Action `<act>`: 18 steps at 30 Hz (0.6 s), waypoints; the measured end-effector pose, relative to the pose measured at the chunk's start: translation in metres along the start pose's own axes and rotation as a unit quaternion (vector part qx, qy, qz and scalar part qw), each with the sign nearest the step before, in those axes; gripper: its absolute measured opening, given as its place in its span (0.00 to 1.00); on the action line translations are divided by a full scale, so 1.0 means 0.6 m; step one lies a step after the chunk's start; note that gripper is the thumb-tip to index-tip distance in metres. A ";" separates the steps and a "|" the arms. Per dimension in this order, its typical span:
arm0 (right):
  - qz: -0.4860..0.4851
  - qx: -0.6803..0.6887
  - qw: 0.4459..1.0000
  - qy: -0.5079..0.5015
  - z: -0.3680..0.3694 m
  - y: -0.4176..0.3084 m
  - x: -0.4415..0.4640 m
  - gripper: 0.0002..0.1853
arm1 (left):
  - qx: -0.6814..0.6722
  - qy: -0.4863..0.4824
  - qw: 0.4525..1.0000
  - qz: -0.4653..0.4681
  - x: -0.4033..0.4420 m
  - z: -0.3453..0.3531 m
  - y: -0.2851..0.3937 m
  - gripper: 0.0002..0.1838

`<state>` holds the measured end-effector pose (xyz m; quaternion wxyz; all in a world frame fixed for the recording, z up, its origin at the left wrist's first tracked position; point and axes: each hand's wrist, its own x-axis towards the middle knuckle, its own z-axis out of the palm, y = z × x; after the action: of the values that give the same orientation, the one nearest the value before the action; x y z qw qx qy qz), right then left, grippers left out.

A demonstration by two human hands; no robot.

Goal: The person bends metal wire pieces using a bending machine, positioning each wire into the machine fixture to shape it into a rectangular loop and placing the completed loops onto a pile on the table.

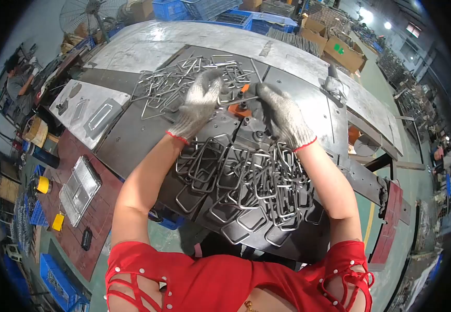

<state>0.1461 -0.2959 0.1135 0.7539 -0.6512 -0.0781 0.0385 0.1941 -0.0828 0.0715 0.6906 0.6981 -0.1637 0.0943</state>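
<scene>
Both my hands wear whitish knitted gloves with dark fingers. My left hand [200, 101] is beside the orange fixture [240, 109], its fingers closed at the left end of a metal rod. On the fixture's right, my right hand [280, 110] has its fingers bent around the right end of the metal piece. Loose bent rods [168, 86] lie in a pile behind and left of my left hand. Nearer my body, a heap of bent wire frames [256, 182] lies on the dark metal table [137, 138].
A metal plate [88, 106] lies at the left, and a wire rack [80, 190] rests on a red board. Blue crates [225, 18] and cardboard boxes [342, 52] stand beyond the table. A co-worker [20, 86] is at the far left.
</scene>
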 end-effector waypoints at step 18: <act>-0.004 0.247 0.968 0.045 -0.138 0.030 0.001 0.13 | 0.042 -0.030 0.998 -0.019 -0.010 -0.021 0.035 0.17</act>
<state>0.1611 -0.3739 0.0842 0.8941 -0.4459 -0.0348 0.0242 0.1823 -0.0694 0.0894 0.6570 0.7322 -0.1668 0.0666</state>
